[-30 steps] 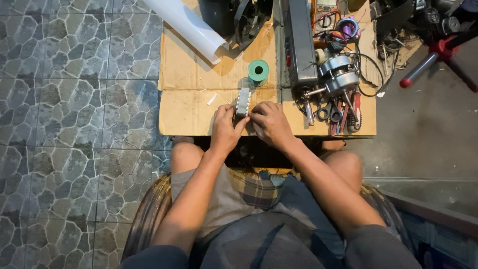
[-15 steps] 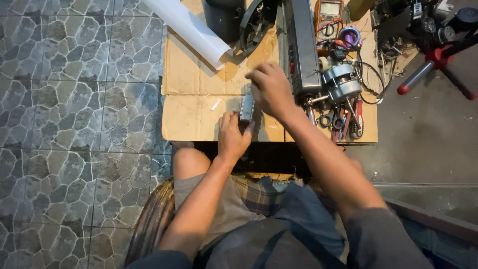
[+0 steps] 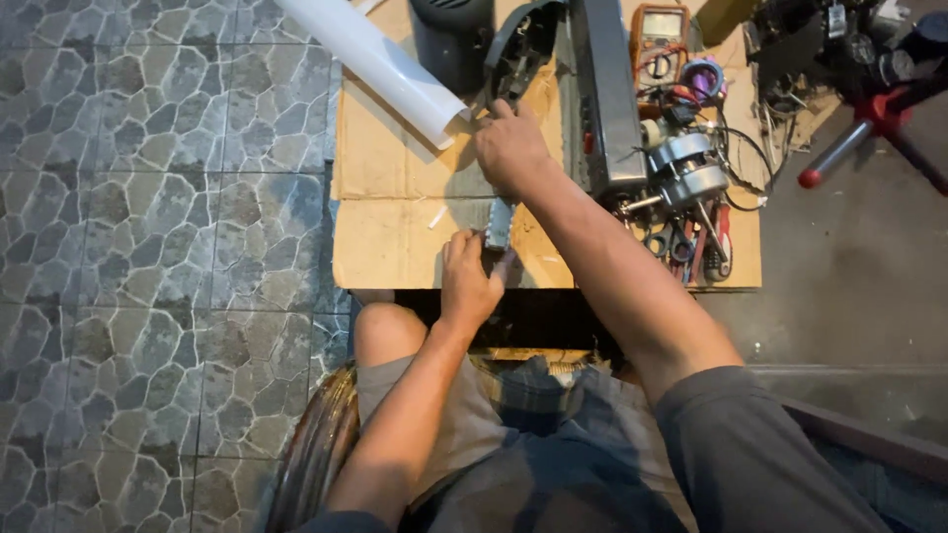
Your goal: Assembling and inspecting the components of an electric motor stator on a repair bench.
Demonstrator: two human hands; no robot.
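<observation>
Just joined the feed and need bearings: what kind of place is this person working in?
Probably an informal repair spot set up on a tiled floor: a cardboard sheet as bench, a multimeter, a bare electric motor, and pliers and hand tools piled alongside.

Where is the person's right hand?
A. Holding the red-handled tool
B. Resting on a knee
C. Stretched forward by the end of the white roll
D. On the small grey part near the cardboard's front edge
C: the right hand is stretched forward beside the white roll, while the left hand holds the grey part.

One head camera looks steeply down from above, fairly near; the left hand (image 3: pixel 469 281) is central, the right hand (image 3: pixel 509 148) just beyond.
</observation>
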